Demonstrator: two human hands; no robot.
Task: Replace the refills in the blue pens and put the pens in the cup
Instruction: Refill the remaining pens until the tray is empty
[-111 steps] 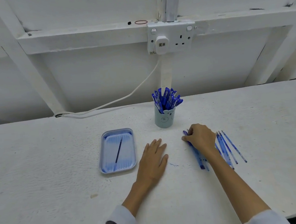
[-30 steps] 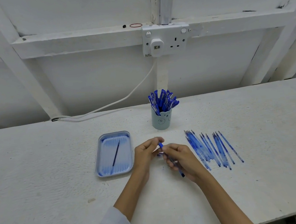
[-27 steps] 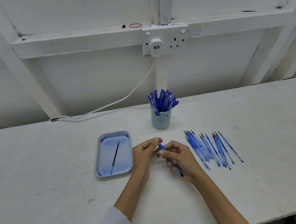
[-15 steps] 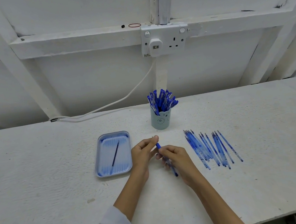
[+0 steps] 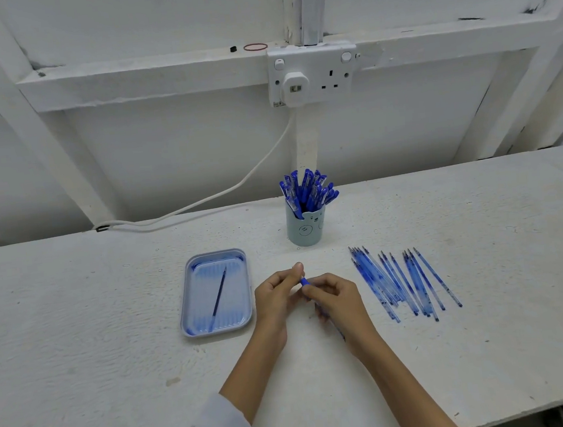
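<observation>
Against white wall (image 5: pixel 163 138), rough white table (image 5: pixel 78 336)

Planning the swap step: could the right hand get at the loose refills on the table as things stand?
Probably yes. The refills lie spread just right of the right hand with bare table between, but that hand shares the pen with the left hand.

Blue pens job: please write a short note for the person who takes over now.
Left hand and right hand: both hold one blue pen over the table.
Cup: full of pens, behind the hands.
Refills: spread to the right.
Tray: on the left, one refill inside.
Done: one refill is in the tray.
Left: finish this pen, put it in the cup.
</observation>
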